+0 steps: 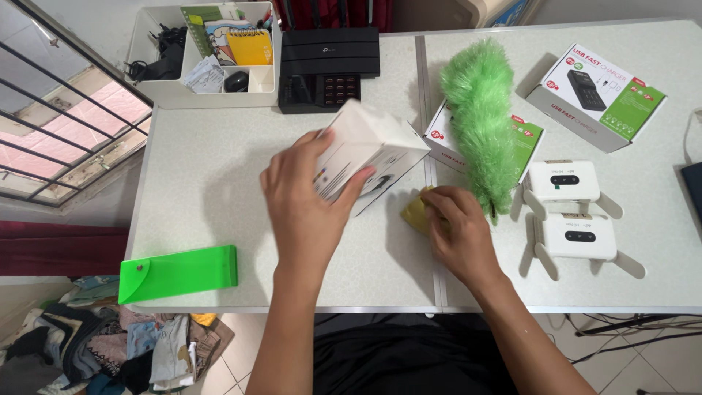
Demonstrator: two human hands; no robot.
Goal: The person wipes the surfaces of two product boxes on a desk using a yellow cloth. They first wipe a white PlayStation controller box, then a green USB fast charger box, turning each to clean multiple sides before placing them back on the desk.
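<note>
The pale speckled counter [219, 168] carries everything. My left hand [303, 208] has its grip closed around the white rectangular cardboard box [369, 150], fingers wrapped over its near face, tilting it up so its long axis runs from my palm up and away to the right, one corner raised off the surface. Just to the right of the box, my right hand [461, 234] presses flat on a small yellow folded cloth [414, 212], fingers curled over it, thumb side toward the box. The cloth sits below the box's lifted lower edge, nearer my right hand.
</note>
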